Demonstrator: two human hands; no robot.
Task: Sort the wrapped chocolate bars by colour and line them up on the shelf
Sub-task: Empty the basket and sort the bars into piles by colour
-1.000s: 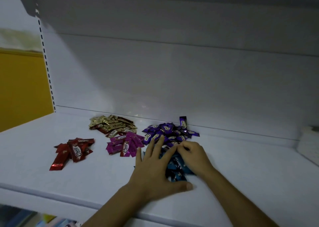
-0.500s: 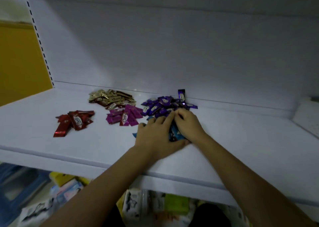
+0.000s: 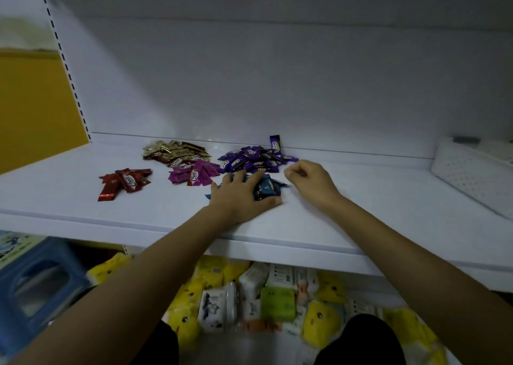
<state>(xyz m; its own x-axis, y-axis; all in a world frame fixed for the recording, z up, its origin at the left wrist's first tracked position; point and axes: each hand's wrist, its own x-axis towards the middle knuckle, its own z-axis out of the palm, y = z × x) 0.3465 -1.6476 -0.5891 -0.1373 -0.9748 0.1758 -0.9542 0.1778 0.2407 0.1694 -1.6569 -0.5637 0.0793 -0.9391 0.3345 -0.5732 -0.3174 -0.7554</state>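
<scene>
left hand [image 3: 239, 198] covering blue bars [image 3: 268, 186], packets [image 3: 277, 303] blurred

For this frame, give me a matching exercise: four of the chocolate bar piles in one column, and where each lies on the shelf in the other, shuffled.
Column 1
1. red bars
2. gold bars
3. blue bars
4. purple bars

Column 2
A. partly under the left hand
B. by the back panel, with one bar standing upright
C. farthest left
D. directly behind the magenta bars

Pairs: 1-C, 2-D, 3-A, 4-B
</scene>
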